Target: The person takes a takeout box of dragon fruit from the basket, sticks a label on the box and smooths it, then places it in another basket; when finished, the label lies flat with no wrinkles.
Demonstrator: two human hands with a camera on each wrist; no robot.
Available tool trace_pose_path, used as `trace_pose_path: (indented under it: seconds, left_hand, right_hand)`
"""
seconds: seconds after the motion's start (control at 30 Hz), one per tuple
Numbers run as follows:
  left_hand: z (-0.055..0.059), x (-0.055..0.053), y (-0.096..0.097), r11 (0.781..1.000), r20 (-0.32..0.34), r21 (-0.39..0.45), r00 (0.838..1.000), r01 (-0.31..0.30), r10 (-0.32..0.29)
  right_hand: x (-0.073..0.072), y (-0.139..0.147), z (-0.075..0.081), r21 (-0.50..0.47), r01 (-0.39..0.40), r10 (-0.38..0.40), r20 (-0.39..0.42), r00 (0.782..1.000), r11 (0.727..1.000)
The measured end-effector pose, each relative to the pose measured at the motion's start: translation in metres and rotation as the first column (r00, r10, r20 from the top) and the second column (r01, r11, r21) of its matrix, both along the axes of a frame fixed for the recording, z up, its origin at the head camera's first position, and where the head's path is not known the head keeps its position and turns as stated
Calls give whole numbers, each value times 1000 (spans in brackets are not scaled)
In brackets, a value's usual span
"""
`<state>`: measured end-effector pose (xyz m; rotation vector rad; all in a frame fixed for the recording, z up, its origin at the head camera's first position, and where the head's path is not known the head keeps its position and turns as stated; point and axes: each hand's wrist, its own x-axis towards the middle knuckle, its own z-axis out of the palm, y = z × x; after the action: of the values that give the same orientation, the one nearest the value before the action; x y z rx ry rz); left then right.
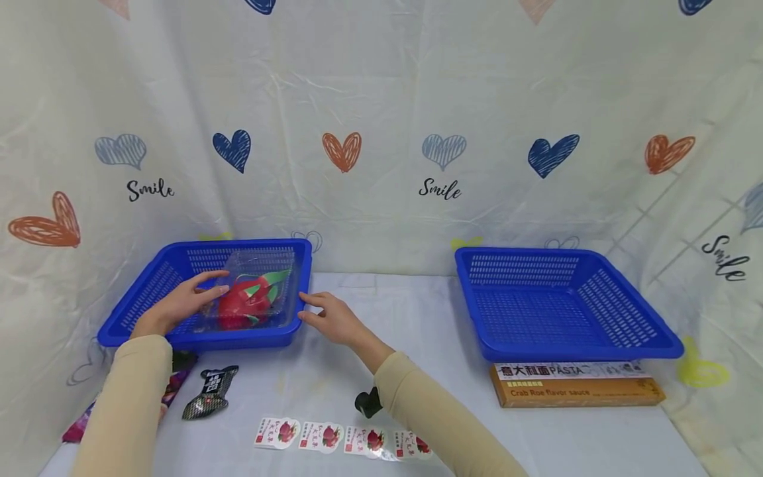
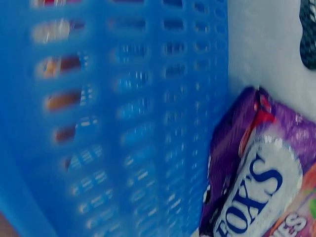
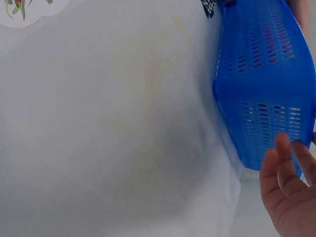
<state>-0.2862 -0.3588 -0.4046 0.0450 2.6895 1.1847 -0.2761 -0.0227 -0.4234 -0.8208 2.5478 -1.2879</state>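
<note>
A red dragon fruit [image 1: 244,303] with green scales shows through a clear plastic box [image 1: 262,262] in the left blue basket [image 1: 232,341]. My left hand [image 1: 181,303] reaches over the basket's near-left side, its fingers and thumb extended to the box's left side. In the left wrist view that hand is mostly hidden behind the slotted basket wall [image 2: 148,148]. At the same basket's right rim, my right hand [image 1: 334,319] has its fingertips against the edge from outside. The right wrist view shows the fingers of this hand [image 3: 291,192] extended along the basket's outer wall.
To the right stands another blue basket [image 1: 518,324], with a pasta box [image 1: 578,387] before it. A black packet [image 1: 210,392] and a purple Fox's bag [image 2: 261,182] lie before the left basket. A strip of dragon fruit stickers [image 1: 322,437] and a small black object [image 1: 366,403] lie near the front.
</note>
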Motion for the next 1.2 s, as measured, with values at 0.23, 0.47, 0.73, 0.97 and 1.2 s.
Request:
trace_pose_path:
  seconds: [0.23, 0.47, 0.73, 0.97, 1.2]
  left_hand:
    - [-1, 2, -3, 999, 65, 49, 998, 18, -21]
    - [-1, 1, -2, 993, 67, 113, 997, 25, -32]
    - [1, 2, -2, 982, 67, 178, 994, 68, -81]
    - [1, 2, -3, 984, 31, 168, 997, 62, -68]
    - [11, 0, -2, 983, -23, 169, 998, 67, -64]
  right_hand:
    - [-2, 0, -1, 2, -1, 1, -2, 1000, 1000]
    - [-4, 2, -2, 1, -7, 7, -7, 1000, 1000]
    - [-5, 2, -2, -10, -9, 9, 14, 1000, 1000]
    - [-5, 2, -4, -18, -8, 8, 30, 1000, 1000]
    - [-3, 2, -3, -18, 0, 1, 33, 999, 1000]
